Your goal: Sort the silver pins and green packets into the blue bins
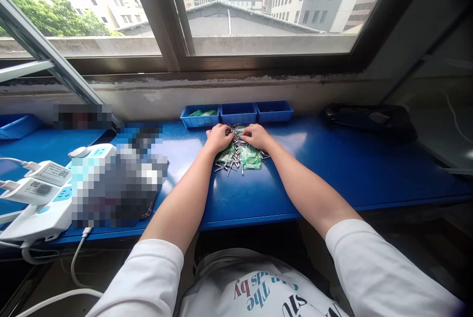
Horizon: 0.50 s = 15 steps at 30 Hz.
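Rods (235,157) slim, silvery, in disarray

Across the white T-shirt (221,295) at the bottom centre of the frame, "by" stands in dark red and "The" in blue-green (the neighbouring letters, some larger and black, are broken up by folds). At the left of the frame, two white charging adapters, upper (48,171) and lower (27,191), each bear a QR code; the upper one's small print is illegible.
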Tool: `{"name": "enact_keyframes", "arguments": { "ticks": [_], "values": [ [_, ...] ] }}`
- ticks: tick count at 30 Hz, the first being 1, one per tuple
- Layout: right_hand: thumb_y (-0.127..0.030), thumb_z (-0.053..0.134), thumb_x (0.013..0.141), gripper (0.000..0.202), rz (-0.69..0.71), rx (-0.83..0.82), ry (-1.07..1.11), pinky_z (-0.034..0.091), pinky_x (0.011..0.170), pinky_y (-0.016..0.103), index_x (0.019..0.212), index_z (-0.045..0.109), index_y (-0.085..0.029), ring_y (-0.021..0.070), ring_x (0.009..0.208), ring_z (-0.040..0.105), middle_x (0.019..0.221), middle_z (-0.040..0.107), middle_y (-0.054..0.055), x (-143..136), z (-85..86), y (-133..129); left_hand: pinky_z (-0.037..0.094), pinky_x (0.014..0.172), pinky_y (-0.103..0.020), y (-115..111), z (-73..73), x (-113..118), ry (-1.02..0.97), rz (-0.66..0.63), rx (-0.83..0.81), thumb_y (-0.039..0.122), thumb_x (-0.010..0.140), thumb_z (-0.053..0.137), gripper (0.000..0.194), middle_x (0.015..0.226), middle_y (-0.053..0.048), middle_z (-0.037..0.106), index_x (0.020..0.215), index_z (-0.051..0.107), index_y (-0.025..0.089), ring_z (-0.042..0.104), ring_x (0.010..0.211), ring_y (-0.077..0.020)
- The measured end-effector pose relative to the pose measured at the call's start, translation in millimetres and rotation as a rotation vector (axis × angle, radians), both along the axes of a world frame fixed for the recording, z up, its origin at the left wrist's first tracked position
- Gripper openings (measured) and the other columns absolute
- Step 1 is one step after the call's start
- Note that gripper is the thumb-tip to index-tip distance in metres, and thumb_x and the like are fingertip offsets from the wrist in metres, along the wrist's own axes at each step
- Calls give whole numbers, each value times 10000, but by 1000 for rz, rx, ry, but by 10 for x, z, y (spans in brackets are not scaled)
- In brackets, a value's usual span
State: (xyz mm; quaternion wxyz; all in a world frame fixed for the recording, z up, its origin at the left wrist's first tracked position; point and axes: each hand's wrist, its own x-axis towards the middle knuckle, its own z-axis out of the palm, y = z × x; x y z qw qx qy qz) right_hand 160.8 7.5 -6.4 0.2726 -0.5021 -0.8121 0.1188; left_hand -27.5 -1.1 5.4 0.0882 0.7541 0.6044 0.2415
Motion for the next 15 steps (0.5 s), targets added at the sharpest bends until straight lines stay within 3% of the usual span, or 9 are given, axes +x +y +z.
{"name": "enact_keyframes", "arguments": {
  "ticks": [15],
  "values": [
    [-308,541,867,166,-15,-74,-104,398,856,366,803,637,-188,233,979,522,977,620,79,-87,112,-92,368,950,-422,-23,1,-6,-23,-64,51,404,828,535,276,1113,-55,670,1010,664,241,581,1082,-262]
  ]
}}
